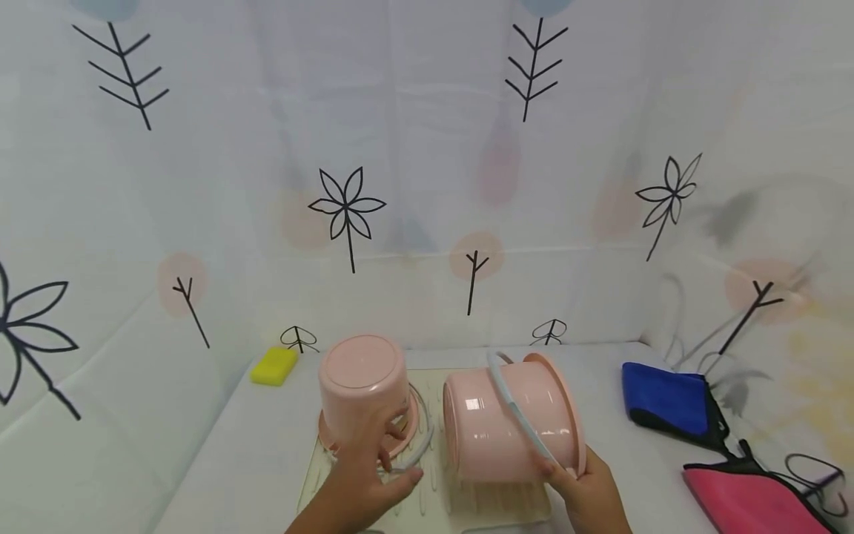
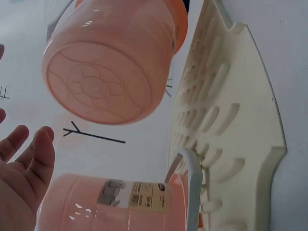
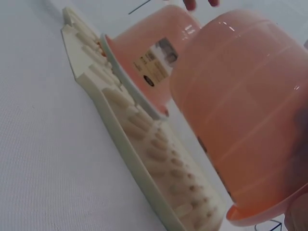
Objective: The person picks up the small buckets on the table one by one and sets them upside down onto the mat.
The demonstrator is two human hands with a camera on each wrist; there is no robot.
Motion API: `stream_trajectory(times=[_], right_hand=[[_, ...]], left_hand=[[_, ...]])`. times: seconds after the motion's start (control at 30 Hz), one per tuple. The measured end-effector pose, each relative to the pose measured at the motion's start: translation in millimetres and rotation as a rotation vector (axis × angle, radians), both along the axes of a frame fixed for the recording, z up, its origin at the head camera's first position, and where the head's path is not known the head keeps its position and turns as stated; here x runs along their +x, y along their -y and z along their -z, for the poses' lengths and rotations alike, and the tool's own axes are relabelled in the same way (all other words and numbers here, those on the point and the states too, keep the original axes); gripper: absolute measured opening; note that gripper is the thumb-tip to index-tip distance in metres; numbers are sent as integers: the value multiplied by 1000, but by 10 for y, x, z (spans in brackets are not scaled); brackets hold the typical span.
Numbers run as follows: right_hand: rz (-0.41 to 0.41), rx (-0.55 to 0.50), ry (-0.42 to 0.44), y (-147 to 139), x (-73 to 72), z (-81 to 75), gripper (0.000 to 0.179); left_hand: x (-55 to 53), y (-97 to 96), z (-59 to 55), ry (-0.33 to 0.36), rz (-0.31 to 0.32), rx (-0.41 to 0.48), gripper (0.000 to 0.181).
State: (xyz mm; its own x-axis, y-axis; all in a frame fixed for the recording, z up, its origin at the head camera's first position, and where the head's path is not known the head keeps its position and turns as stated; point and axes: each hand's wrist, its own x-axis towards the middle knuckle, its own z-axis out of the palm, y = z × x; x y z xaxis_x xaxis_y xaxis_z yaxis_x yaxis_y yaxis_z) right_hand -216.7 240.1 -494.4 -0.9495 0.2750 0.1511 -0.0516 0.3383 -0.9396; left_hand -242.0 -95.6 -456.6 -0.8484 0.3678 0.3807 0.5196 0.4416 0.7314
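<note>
My right hand grips the rim of a pink bucket, which is tipped on its side above a cream ridged drainboard. Its grey handle runs across the body, and its round base faces left. A second pink bucket stands upside down on the drainboard's left side, with its grey handle lying around the rim. My left hand is in front of that bucket, fingers loosely bent. In the left wrist view the left hand holds nothing and is apart from both buckets.
A yellow sponge lies at the table's back left. On the right are a blue pouch and a red-pink pouch, both with black edging. A patterned white cloth hangs behind the white table.
</note>
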Motion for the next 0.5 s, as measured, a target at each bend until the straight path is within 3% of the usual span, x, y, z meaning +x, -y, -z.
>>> stream_trajectory(times=[0.1,0.3,0.4,0.5], right_hand=[[-10,-33,-28,15,7,4,41],[-43,-125,-9,26,5,-2,43],[-44,-158,-42,27,10,10,39],[-63,-244,-88,38,18,29,29]], left_hand=[[-40,-131,8,-40,16,-107,96],[-151,-306,35,-105,45,-194,122],[-201,-377,35,-145,40,-268,132],[-227,-432,44,-148,64,-283,140]])
